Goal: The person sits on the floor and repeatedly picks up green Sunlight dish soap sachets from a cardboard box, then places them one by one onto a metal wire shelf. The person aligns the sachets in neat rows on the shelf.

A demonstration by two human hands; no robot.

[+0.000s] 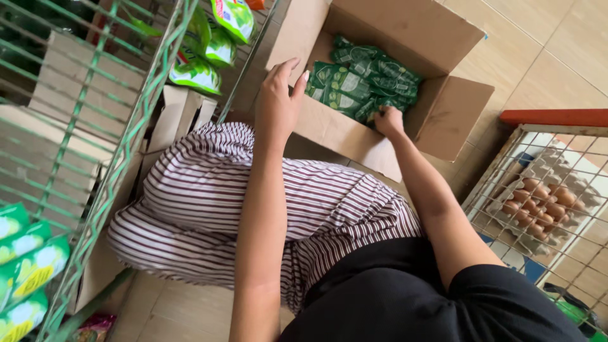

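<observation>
Landmark: we take the open cardboard box (405,38) on the tiled floor (557,69) as our reference for every place below.
Green wire rack (95,158): far to the left of the box, with green and yellow packets (25,266) at its lower end and green-and-white packets (202,57) hanging near its top.
Small cartons (180,114): left of the box, behind the rack.
Striped trousers (253,209): our knees sit just below the box's near wall.
Left hand (278,101): it rests on the box's left wall, fingers spread and extended, holding nothing that we can see.
Green sachets (361,82): they lie inside the box in a loose heap on its bottom.
Right hand (387,120): it is inside the box at the near edge of the heap, fingers curled down among the sachets; we cannot tell whether it pinches one.
Progress: we judge the box still well stocked, with many sachets left inside and none in our hands outside it.
Wire basket (506,164): lower right of the box, well apart from it.
Egg tray (544,202): seen through that basket, brown eggs in a grey tray.
Red edge (554,117): right of the box, above the basket.
</observation>
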